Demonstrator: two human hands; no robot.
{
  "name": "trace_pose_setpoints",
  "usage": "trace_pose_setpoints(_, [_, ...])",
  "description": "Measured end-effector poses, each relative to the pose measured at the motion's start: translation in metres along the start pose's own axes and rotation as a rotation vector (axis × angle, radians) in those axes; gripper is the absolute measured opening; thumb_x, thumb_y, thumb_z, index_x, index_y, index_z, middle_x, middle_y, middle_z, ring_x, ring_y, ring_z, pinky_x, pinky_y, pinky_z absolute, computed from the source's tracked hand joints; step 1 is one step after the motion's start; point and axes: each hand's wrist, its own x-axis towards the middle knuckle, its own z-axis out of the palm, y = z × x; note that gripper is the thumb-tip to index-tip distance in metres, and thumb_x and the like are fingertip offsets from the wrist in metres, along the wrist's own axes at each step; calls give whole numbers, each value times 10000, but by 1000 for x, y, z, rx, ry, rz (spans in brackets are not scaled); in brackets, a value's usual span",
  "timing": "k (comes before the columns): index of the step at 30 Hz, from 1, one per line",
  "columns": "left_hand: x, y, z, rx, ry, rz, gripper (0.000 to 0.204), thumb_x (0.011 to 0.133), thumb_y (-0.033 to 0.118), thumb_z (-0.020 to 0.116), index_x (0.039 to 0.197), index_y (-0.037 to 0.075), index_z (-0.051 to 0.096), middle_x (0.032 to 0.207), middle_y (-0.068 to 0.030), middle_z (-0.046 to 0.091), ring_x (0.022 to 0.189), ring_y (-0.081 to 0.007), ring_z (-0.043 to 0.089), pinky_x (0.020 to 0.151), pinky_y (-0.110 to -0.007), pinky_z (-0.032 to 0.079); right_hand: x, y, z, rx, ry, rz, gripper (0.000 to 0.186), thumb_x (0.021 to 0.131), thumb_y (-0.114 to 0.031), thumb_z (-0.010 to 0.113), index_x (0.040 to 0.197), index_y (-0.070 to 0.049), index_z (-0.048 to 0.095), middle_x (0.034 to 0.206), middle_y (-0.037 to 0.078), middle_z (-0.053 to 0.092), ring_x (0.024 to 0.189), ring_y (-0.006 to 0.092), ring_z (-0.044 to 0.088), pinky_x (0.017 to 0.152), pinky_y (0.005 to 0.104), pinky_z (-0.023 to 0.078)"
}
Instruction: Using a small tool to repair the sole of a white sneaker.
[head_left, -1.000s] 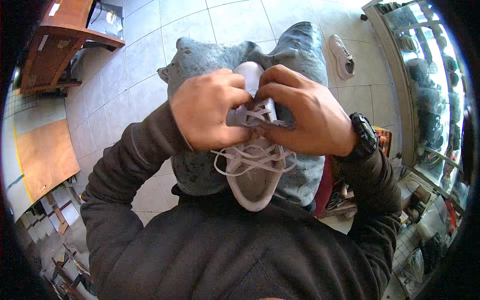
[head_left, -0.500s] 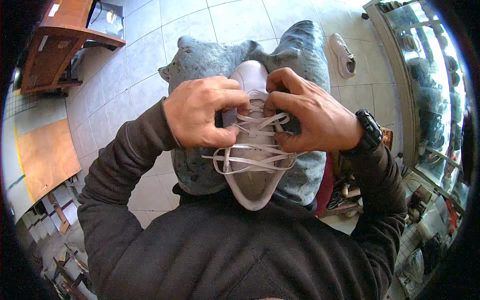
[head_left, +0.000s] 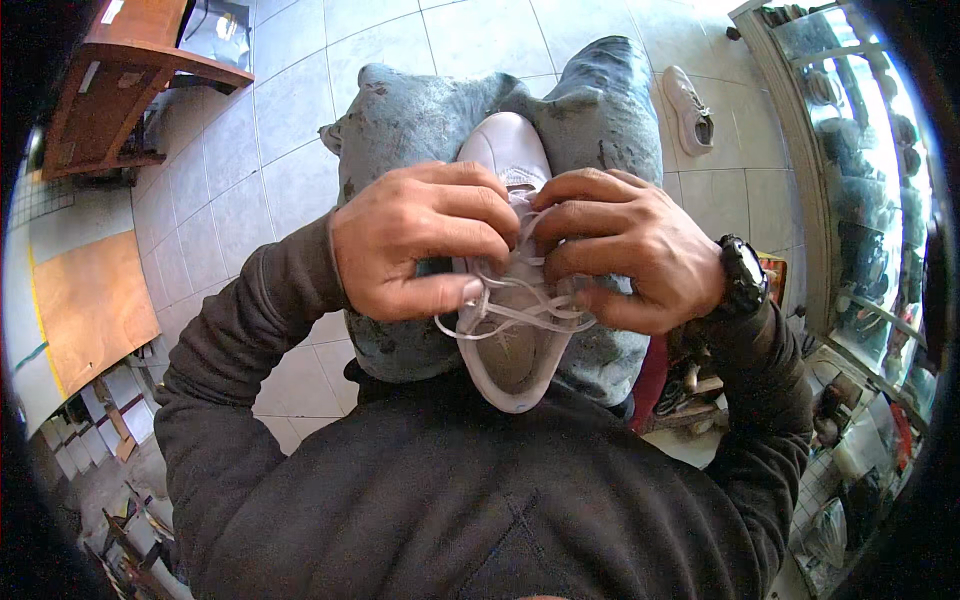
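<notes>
Sweater [head_left: 420, 500] is filling the nearest part of the view, its dark sleeves reaching forward to both hands. The pale shoe [head_left: 503, 142] is lying sole-down on the lap, between the thighs of the worn blue-grey trousers [head_left: 405, 125], its toe pointing away and its opening facing the body. White laces [head_left: 522, 318] are crossing the opening in loose loops

The left hand [head_left: 418, 245] is working at the shoe's left side: its fingers are curling over the laces, its thumb standing apart from them near the eyelet edge. The right hand [head_left: 635, 245], with a black watch [head_left: 743, 273] at its wrist, is mirroring it from the other side, fingers bending in toward the middle. Whether either hand is pinching a lace I cannot tell, as the knuckles are hiding the fingertips

The lacing is looking partway along. Lace is showing at the toe end, so threading there is seeming done; nearer the opening everything is hanging slack, no knot is showing, and that slack is seemingly remaining to be drawn in

Farther out, a matching shoe [head_left: 688, 110] is lying on the tiled floor [head_left: 285, 115] beyond the right knee, its own laces sitting close to it. A glass cabinet [head_left: 808, 165] is standing to the right, and a brown desk [head_left: 130, 75] is standing at far left
</notes>
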Motion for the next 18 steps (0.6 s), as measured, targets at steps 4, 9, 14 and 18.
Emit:
trace_pose_setpoints(4, [-7,4,-1,193,-55,13,500,898,545,804,1093,91,729,1262,-104,693,1279,-372,617,1055,-489,499,-9,3,3,-54,51,17,373,845,-437,855,999,-117,740,1190,41,731,1295,360,609,1001,515,503])
trace_pose_setpoints(9, [-24,-3,-6,241,-88,-79,574,876,637,787,1122,123,715,1300,-60,683,1254,-354,540,1093,-496,451,-28,11,9,-72,67,104,395,848,-507,871,982,-159,740,1209,-37,748,1245,322,545,1113,533,332])
trace_pose_setpoints(14, [-28,3,-8,157,-21,-95,705,843,745,780,1142,112,694,1312,-68,679,1207,-336,513,1073,-464,447,-26,8,8,-57,52,125,530,826,-635,847,995,-142,746,1192,-20,761,1201,304,572,1082,525,320])
trace_pose_setpoints(18, [-26,31,-1,224,80,-204,830,730,792,848,1128,82,684,1276,-95,695,1177,-349,565,1038,-483,466,-14,-17,2,-145,88,171,646,772,-700,861,1029,-119,748,1252,38,742,1270,295,623,1129,557,310])
